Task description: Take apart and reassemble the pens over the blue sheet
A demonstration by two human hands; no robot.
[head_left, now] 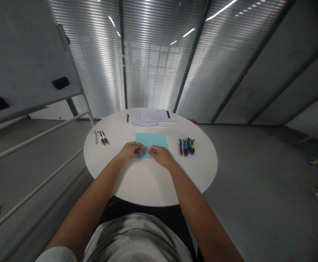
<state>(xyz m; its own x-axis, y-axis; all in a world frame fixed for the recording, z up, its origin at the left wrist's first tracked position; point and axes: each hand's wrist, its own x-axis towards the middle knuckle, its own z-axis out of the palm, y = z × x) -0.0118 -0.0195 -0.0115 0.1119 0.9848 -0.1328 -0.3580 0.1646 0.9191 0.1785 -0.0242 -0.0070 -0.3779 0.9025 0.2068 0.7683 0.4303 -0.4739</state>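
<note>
Over a light-blue sheet [151,139] on the round white table, both my hands meet around a thin, dark pen [144,147]. My left hand [130,151] pinches one end of it between closed fingers. At the other end, my right hand [160,154] is closed with the thumb laid along the pen. Only a slim stretch of it shows between the hands; fingers hide the rest, and I cannot tell whether it is in one piece.
Several pens with dark, blue, green and yellow parts [189,146] lie in a row on the table's right. More pens [103,138] lie at the left. Stacked papers [149,117] and a dark pen [127,118] are at the far edge. A whiteboard frame [74,69] stands left.
</note>
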